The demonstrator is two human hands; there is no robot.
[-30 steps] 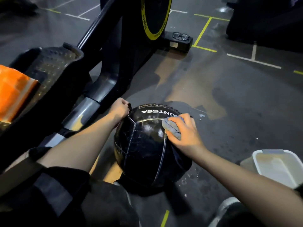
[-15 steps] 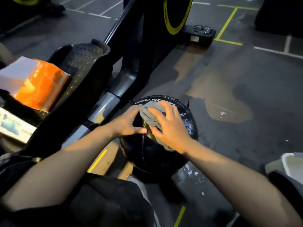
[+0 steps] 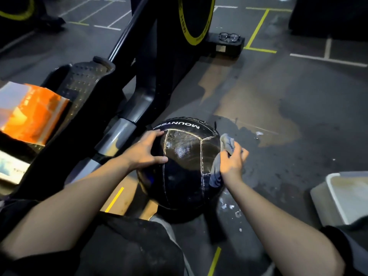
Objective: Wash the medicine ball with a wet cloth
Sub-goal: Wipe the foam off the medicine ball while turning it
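Medicine ball [image 3: 182, 168]: black, stitched panels, glossy with wet, resting on the dark gym floor [image 3: 288, 120] beside the exercise machine's base [image 3: 123, 134]. Left hand [image 3: 146, 151]: fingers spread wide, palm flat on the ball's upper left side. Right hand [image 3: 233, 163]: closed around a grey cloth [image 3: 222, 156], pressed to the ball's right side. White tub [image 3: 344, 198]: right of the ball, well apart.

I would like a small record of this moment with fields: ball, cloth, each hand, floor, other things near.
ball: black medicine ball on the floor, top panel shiny wet
cloth: grey cloth against the ball's right side
left hand: left hand flat on the ball's upper left
right hand: right hand gripping the cloth
floor: wet patch beyond the ball
near: white tub at right; glasses on a black box
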